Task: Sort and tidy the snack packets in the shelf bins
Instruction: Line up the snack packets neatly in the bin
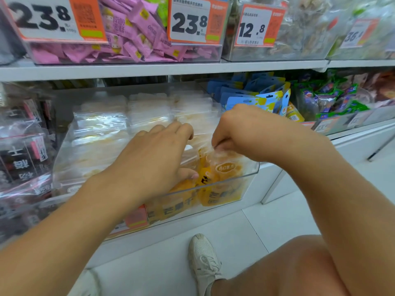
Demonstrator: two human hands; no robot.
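I am reaching both hands into the clear bin on the lower shelf. My right hand is pinching the top of a yellow mango packet with fingers clamped together. My left hand is resting on the neighbouring packets, fingers loosely spread.

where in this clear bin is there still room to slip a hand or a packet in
Little. The clear bin is packed: pale packets fill its left and back, orange packets its front right corner, where the right hand pinches one and the left hand reaches in. The only bare strip is the white shelf ledge to the bin's right.
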